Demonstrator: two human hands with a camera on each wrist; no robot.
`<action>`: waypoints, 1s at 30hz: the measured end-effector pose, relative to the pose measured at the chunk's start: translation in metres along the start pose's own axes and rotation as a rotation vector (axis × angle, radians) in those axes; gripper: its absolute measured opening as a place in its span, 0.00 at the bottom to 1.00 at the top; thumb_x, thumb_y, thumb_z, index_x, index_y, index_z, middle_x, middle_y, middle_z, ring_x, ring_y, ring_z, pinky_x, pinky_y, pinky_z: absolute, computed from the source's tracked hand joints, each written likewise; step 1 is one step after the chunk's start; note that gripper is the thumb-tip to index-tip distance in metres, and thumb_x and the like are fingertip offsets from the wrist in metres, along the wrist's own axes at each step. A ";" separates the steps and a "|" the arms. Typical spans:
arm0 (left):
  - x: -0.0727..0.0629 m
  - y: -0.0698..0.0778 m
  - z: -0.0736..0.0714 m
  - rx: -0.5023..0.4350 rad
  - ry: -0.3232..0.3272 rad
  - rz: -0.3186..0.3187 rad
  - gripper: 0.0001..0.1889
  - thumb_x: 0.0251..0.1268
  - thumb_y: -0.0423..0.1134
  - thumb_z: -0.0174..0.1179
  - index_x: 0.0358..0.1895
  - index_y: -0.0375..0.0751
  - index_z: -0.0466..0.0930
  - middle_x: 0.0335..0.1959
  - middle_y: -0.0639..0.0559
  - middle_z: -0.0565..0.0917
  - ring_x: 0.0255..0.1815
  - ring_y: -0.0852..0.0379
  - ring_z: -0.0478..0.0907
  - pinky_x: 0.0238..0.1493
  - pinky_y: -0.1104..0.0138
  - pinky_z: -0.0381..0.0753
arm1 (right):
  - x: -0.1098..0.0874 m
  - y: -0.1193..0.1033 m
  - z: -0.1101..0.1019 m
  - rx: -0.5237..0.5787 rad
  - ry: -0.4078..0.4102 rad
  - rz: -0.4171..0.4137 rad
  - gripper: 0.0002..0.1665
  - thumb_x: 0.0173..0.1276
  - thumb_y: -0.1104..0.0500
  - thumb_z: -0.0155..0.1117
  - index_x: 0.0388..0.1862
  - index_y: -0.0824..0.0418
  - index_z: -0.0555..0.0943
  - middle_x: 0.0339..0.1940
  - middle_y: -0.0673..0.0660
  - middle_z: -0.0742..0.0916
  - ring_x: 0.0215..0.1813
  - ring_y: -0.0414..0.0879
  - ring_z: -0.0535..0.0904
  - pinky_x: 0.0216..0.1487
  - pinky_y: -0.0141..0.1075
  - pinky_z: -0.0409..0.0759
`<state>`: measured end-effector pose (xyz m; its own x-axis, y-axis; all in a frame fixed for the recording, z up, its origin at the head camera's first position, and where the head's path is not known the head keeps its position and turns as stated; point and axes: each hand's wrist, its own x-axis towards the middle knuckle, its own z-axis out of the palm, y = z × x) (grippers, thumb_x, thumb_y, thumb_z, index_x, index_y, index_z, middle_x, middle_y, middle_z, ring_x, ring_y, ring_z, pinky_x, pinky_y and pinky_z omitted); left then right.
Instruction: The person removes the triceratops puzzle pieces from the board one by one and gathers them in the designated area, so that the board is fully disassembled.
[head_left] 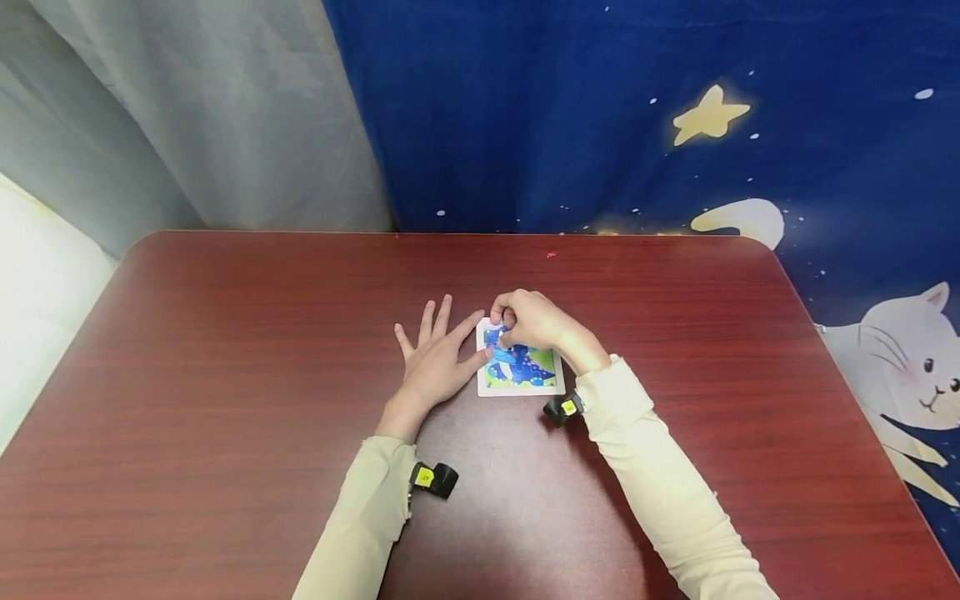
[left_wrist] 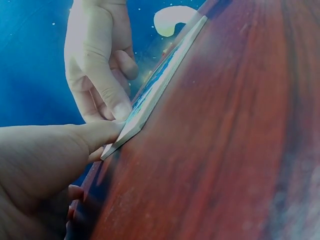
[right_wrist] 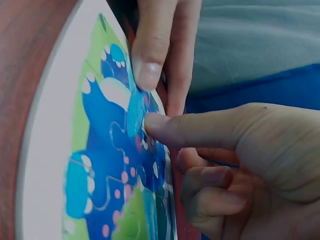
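A jigsaw puzzle [head_left: 525,367] in a thin white-edged tray, picturing a blue dinosaur on green, lies flat on the table. My left hand [head_left: 437,367] is spread with straight fingers at its left side; the thumb [left_wrist: 102,135] rests on the puzzle's edge and the index fingertip is at the top left corner. My right hand [head_left: 534,321] reaches over the upper part, thumb and index finger bent around a puzzle piece near the top left. In the right wrist view the thumb [right_wrist: 200,130] touches the picture; the index fingertip is hidden there.
The red-brown wooden table [head_left: 247,375] extends widely around the puzzle. Behind it hang a grey curtain [head_left: 247,108] and a blue curtain [head_left: 510,108] with stars and a cat. Tiny red bits [head_left: 551,255] lie near the back edge.
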<state>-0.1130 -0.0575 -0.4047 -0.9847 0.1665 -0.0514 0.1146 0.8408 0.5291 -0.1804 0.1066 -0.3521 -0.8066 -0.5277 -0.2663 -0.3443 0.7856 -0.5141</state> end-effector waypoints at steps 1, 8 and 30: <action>0.000 0.000 0.000 -0.001 -0.001 -0.002 0.31 0.62 0.60 0.53 0.69 0.61 0.62 0.75 0.45 0.43 0.74 0.46 0.32 0.59 0.35 0.24 | 0.001 0.001 -0.001 0.004 -0.013 -0.004 0.14 0.50 0.67 0.72 0.35 0.62 0.77 0.26 0.54 0.75 0.33 0.46 0.71 0.38 0.36 0.69; 0.000 0.001 0.001 -0.003 -0.008 -0.004 0.31 0.63 0.59 0.53 0.69 0.62 0.61 0.75 0.45 0.43 0.74 0.45 0.32 0.58 0.35 0.24 | 0.002 0.004 -0.004 0.005 -0.086 -0.018 0.16 0.53 0.66 0.71 0.38 0.62 0.74 0.30 0.56 0.75 0.35 0.47 0.71 0.39 0.36 0.68; -0.001 0.001 -0.001 -0.002 -0.011 -0.005 0.31 0.63 0.59 0.52 0.69 0.61 0.61 0.75 0.45 0.43 0.74 0.46 0.32 0.58 0.35 0.23 | -0.008 0.011 0.005 -0.056 0.063 -0.147 0.17 0.55 0.62 0.70 0.44 0.60 0.79 0.39 0.53 0.79 0.38 0.45 0.73 0.44 0.38 0.71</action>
<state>-0.1124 -0.0569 -0.4037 -0.9837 0.1681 -0.0634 0.1093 0.8404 0.5309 -0.1752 0.1180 -0.3593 -0.7738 -0.6180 -0.1391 -0.4851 0.7193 -0.4973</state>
